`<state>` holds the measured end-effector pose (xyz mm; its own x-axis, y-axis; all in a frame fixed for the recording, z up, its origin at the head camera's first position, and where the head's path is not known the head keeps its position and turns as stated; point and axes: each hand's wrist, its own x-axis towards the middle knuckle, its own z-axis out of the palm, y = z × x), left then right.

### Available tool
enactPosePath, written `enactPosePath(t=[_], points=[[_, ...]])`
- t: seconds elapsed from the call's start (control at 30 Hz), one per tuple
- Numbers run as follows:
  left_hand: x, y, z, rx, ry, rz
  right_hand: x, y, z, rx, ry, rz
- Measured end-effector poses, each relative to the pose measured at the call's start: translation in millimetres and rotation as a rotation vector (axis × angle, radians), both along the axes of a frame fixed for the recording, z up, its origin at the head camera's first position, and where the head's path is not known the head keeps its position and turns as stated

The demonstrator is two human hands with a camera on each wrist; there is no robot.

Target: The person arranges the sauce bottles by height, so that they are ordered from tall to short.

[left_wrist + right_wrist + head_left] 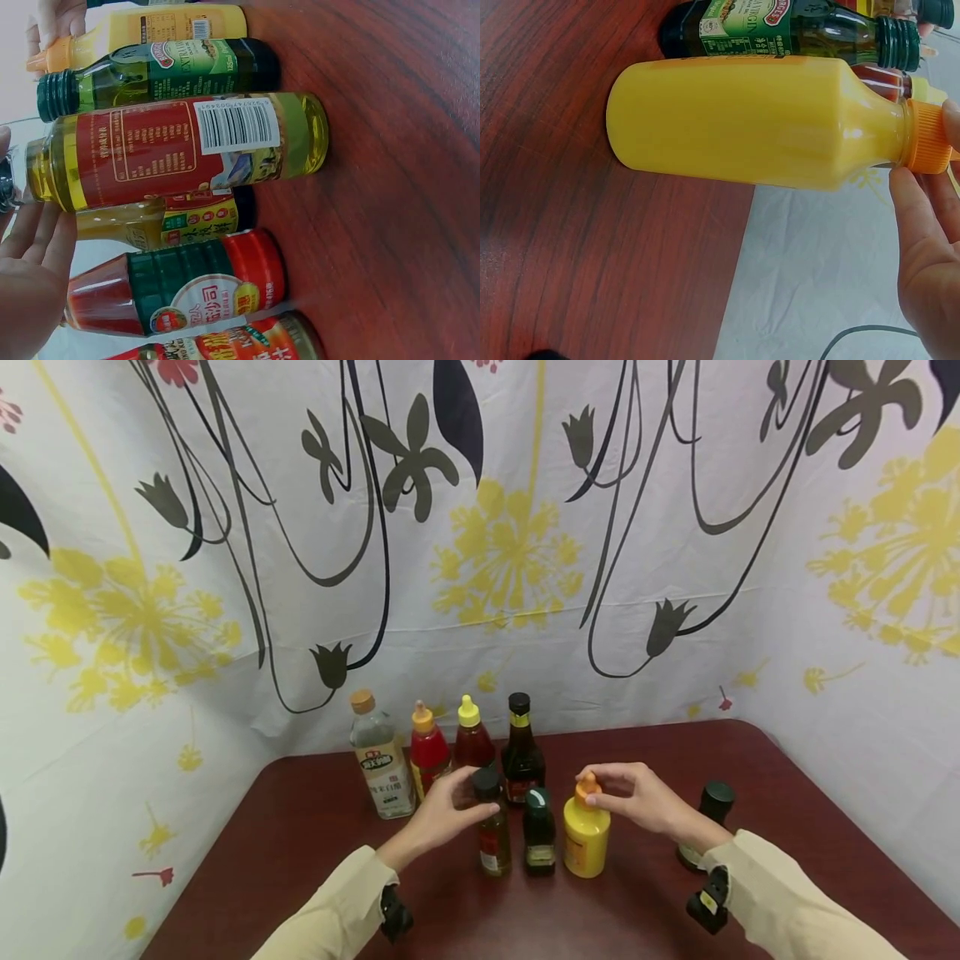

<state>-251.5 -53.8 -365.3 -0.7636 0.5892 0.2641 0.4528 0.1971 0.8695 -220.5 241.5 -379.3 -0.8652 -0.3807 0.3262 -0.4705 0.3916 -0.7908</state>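
My left hand (441, 817) holds a clear oil bottle by its neck, just under the dark cap. Yellow liquid and a red label with a barcode show on this oil bottle (165, 150) in the left wrist view. With thumb and fingers, my right hand (639, 795) pinches the orange cap of a yellow squeeze bottle (587, 845). That squeeze bottle stands upright, and its plain yellow side faces the right wrist camera. Between the two stands a small dark green olive oil bottle (538, 837), its green cap (898, 43) untouched by either hand.
Behind, a row holds a white vinegar bottle (384, 768), two red squeeze bottles (429, 750) and a dark sauce bottle (522, 758). A green-capped dark jar (716, 802) stands beyond my right wrist. The dark red table (300, 843) meets a patterned curtain (465, 660).
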Motion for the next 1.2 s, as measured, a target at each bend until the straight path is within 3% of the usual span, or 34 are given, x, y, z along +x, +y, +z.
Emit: enactPosePath(t=[0.43,0.73,0.83,1.03,1.2], points=[[1.2,-0.6,1.8,0.015,0.000,0.071,-1.4,-0.4,-2.2,-0.006,-0.007,-0.014],[-4.7,7.4,18.6,0.045,0.064,0.067,-0.5,0.7,-1.9,-0.007,-0.003,-0.011],[-10.3,11.5,22.3,0.051,0.074,0.083,-0.7,0.9,-1.9,-0.008,-0.003,-0.007],[-31.8,19.1,7.6,0.062,0.088,0.121,-1.0,1.1,-2.9,-0.015,-0.001,0.000],[-36.0,26.3,8.8,0.063,0.123,0.131,-0.4,0.9,-2.7,-0.017,-0.008,0.002]])
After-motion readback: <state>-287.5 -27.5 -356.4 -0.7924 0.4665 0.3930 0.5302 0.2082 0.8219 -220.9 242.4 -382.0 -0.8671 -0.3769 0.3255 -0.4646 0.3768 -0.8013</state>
